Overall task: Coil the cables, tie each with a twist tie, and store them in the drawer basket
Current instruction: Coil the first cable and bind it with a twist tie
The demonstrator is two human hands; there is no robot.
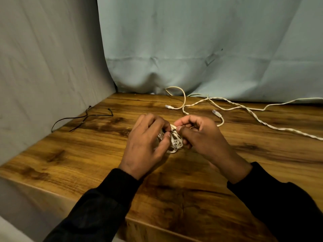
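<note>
Your left hand [148, 142] and right hand [197, 135] meet over the middle of the wooden tabletop [87, 163], both with fingers curled around a small coiled white cable [174, 144] held between them. At the top of the coil your thumbs and forefingers pinch something dark and thin, probably a twist tie [173, 131]; it is too small to name with certainty. The step in hand appears to be the tying of this coil, with coiling done and storing not yet begun.

The next move likely calls for turning the tie ends around each other while one hand keeps the loops bunched, since slack loops could spring apart if the grip eases. The drawer basket is not in view, so you would have to find it before storing.

Left of the coil, near the grey cloth wall [43, 75], two thin black ties or wires [82, 117] lie on the wood, well apart from your hands. Behind the coil and to its right, loose white network cables [244, 107] trail across the table toward the right edge; two clear plug ends show, one [168, 107] behind the coil, one [214, 112] just beyond your right hand. These are uncoiled. A pale blue-green cloth backdrop [209, 41] hangs behind the table's far edge.
</note>
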